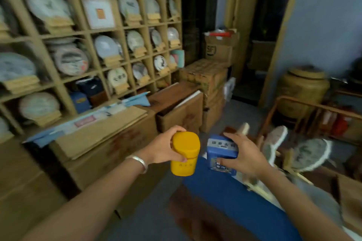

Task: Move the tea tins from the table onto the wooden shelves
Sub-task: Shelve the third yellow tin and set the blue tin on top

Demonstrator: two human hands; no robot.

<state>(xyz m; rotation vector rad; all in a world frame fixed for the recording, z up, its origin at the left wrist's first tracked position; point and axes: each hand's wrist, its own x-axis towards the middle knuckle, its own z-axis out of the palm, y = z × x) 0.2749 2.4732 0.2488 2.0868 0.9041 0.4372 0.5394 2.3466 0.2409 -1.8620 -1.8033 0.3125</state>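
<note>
Carrying step: left hand (164, 147) grips yellow tin (185, 153), right hand (245, 155) grips blue tin (222, 152); next needs free cubby in wooden shelves (84, 31), far left.

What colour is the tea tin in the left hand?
Yellow: the yellow tea tin held by the left hand, head view.

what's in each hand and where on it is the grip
The left hand holds a yellow tea tin, fingers wrapped around its lid and upper side. The right hand holds a blue tea tin, gripped around its lid end.
</note>
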